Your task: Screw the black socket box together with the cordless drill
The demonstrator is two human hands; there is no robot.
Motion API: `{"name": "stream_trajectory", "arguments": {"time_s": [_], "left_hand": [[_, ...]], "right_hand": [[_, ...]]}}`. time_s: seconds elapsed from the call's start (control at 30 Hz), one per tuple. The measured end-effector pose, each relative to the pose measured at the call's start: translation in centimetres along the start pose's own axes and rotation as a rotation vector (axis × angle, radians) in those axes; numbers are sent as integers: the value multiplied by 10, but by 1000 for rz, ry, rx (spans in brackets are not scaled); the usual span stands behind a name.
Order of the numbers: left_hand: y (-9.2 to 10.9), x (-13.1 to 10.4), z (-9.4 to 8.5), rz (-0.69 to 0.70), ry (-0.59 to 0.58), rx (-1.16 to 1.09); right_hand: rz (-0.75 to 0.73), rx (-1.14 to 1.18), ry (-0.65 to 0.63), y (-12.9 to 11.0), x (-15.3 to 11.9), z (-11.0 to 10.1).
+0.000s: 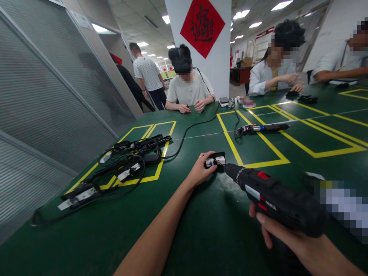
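In the head view, a black cordless drill (278, 199) with red buttons is gripped by my right hand (280, 230), whose fingers wrap its handle. The drill points left, and its tip is at the right part of a small black housing (223, 156) with white and blue parts inside. My left hand (202, 168) holds that housing on the green table, thumb in front and fingers behind. Whether the bit touches a screw is too small to tell.
Black cabled devices (129, 168) lie at the left on yellow tape outlines. A black tool (261, 128) with a cable lies beyond the drill. A pixelated object (345, 207) is at the right. Several people are around the green table (86, 245) and behind it.
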State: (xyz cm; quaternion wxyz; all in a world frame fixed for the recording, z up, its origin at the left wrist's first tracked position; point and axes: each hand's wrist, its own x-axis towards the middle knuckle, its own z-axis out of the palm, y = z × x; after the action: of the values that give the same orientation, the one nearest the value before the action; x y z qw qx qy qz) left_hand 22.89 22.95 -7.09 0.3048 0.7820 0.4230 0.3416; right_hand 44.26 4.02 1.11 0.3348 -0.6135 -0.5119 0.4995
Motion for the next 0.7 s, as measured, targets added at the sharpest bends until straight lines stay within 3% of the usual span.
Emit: {"name": "stream_trajectory", "arguments": {"time_s": [0.4,0.7], "left_hand": [[1,1,1,-2,0,-1],[2,1,1,-15,-3,-5]], "right_hand": [[-8,44,26,-4,-1,3],[4,-30,-73,8,3,-4]]}}
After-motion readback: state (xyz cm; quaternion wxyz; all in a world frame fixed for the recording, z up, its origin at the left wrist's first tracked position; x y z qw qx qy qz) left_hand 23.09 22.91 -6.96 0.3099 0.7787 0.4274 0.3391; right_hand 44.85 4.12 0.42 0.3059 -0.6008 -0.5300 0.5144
